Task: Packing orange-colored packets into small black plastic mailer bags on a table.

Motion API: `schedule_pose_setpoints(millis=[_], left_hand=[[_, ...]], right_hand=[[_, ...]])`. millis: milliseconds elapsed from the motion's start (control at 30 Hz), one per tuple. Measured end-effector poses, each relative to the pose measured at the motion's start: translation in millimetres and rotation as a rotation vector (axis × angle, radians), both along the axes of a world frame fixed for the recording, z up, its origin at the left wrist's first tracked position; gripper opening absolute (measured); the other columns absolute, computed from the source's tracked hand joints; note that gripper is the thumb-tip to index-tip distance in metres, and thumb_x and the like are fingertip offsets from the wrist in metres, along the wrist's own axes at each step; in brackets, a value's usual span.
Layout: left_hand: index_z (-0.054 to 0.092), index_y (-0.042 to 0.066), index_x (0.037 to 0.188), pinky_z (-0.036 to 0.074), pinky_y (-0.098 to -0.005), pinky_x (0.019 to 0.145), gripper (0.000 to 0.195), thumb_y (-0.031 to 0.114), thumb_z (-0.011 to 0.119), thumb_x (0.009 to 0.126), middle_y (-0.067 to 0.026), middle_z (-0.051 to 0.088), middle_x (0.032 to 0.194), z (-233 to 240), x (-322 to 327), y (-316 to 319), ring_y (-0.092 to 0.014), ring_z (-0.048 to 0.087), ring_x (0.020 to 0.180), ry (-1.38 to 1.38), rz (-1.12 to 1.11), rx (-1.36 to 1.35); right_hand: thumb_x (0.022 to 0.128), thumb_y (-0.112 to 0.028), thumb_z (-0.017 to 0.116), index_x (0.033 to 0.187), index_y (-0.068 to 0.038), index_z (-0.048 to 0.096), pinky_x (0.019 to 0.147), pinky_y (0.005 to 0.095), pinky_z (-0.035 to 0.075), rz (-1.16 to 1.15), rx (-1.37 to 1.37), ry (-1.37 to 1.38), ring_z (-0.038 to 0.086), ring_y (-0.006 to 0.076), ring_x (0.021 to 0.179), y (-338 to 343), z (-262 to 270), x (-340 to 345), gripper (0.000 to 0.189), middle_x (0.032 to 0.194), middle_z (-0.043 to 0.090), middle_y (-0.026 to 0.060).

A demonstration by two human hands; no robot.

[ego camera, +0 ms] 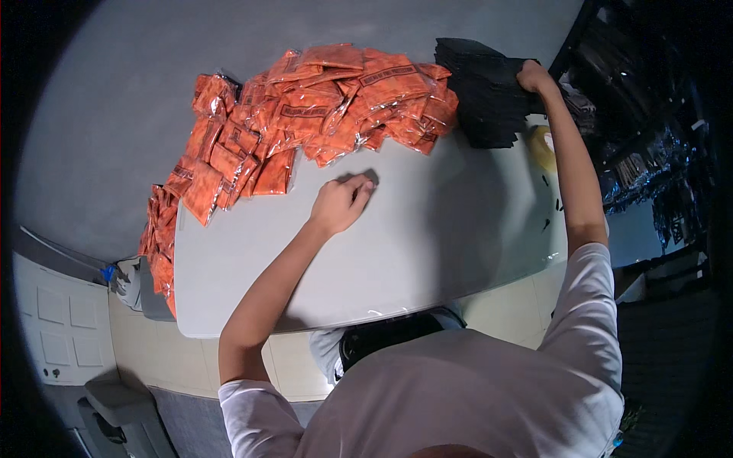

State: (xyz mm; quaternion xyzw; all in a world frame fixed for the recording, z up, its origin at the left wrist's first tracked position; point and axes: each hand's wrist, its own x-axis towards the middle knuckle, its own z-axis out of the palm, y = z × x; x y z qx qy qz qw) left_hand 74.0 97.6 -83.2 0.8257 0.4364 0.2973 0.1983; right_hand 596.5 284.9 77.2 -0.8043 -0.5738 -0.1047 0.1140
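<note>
A stack of flat black pieces [487,94], perhaps folded fabric or bags, stands at the far right of the white table [378,257]. My right hand [534,77] reaches out to it, its fingers curled on the upper right corner of the stack. How many pieces lie under those fingers is hidden. My left hand [342,201] rests on the tabletop near the middle, loosely curled, with nothing visible in it. Just beyond it lies a big heap of orange patterned items in clear plastic packets [343,103], some with a dark printed strip.
A roll of yellowish tape [542,147] lies beside my right forearm, near several small black bits [546,223]. More orange packets [160,246] are piled past the table's left edge. Dark shelving with wrapped goods [641,131] stands right; a grey sofa [126,412] is lower left.
</note>
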Motion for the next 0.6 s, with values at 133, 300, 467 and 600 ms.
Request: schedule_pose_setpoints(millis=[133, 300, 467, 600], left_hand=[[0.073, 0.009, 0.108, 0.054, -0.0536, 0.078, 0.032, 0.035, 0.054, 0.103, -0.0230, 0.069, 0.080, 2.5, 10.2, 3.4, -0.045, 0.067, 0.079, 0.002, -0.030, 0.011], [0.074, 0.007, 0.104, 0.053, -0.0490, 0.070, 0.031, 0.031, 0.055, 0.103, -0.0223, 0.069, 0.085, -5.3, -7.1, -2.7, -0.045, 0.066, 0.074, -0.001, 0.035, 0.037], [0.073, 0.006, 0.105, 0.052, -0.0509, 0.071, 0.033, 0.033, 0.055, 0.103, -0.0228, 0.069, 0.085, -5.8, 2.6, 3.4, -0.046, 0.066, 0.075, -0.016, -0.001, 0.076], [0.073, 0.006, 0.106, 0.053, -0.0519, 0.073, 0.033, 0.034, 0.055, 0.103, -0.0233, 0.069, 0.083, -4.3, -1.0, 1.0, -0.047, 0.066, 0.076, 0.048, 0.012, 0.053]], right_hand=[[0.095, -0.046, 0.050, 0.132, 0.000, 0.066, 0.108, 0.0513, 0.046, 0.048, -0.161, -0.042, 0.061, 0.0453, 0.128, 12.7, 30.0, -5.8, 0.062, 0.137, 0.062, 0.0293], [0.084, -0.088, 0.042, 0.149, -0.005, 0.054, 0.118, 0.0655, 0.030, -0.120, -0.205, 0.184, 0.042, 0.0447, 0.146, 8.9, 14.9, -114.5, 0.106, 0.158, 0.046, 0.0227], [0.071, -0.104, 0.036, 0.159, -0.013, 0.041, 0.117, 0.0767, 0.018, -0.223, -0.360, 0.169, 0.027, 0.0402, 0.156, -7.0, -5.2, -95.3, 0.127, 0.168, 0.032, 0.0154], [0.079, -0.099, 0.033, 0.161, -0.013, 0.040, 0.119, 0.0756, 0.018, -0.211, -0.257, 0.218, 0.027, 0.0408, 0.156, -23.1, -7.8, -102.1, 0.118, 0.168, 0.031, 0.0162]])
